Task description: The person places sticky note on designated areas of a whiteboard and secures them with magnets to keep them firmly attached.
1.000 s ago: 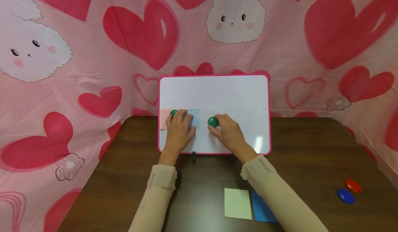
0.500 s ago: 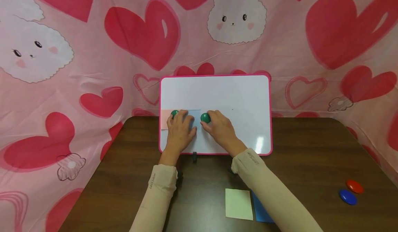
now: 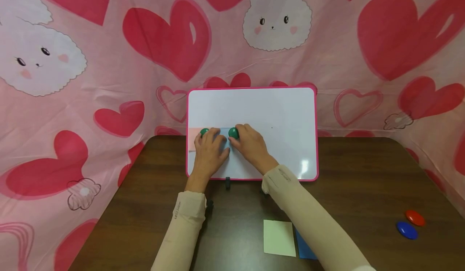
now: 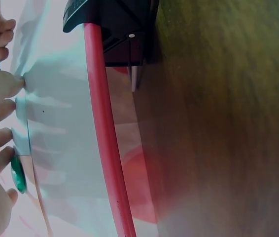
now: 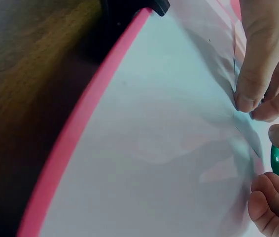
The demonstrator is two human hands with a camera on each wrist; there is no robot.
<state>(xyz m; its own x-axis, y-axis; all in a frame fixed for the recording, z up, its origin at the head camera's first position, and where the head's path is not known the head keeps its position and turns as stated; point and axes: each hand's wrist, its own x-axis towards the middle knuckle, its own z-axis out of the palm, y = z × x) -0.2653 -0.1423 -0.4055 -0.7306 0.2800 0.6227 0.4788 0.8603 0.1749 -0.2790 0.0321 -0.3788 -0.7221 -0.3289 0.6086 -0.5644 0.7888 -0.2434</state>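
A whiteboard (image 3: 287, 109) with a pink frame stands upright on the table. At its left side a light pink sticky note (image 3: 192, 141) and a light blue sticky note (image 3: 224, 132) sit side by side. My left hand (image 3: 208, 154) rests on the notes with fingers spread, touching a round green magnet (image 3: 205, 131) near where they meet. Between thumb and fingers, my right hand (image 3: 252, 146) pinches a second green magnet (image 3: 233, 133) at the light blue note's right side. The right wrist view shows this held magnet (image 5: 276, 159) edge-on; whether it touches the board is unclear.
A pale green note (image 3: 279, 238) and a darker blue note (image 3: 305, 244), partly under the right sleeve, lie on the wooden table (image 3: 145, 222). Red (image 3: 415, 217) and blue (image 3: 407, 230) magnets lie at the right. A black clip (image 3: 227, 183) holds the board's lower edge.
My right hand has moved left with its green magnet, from the bare board to the light blue note. My left hand has stayed in place on the notes.
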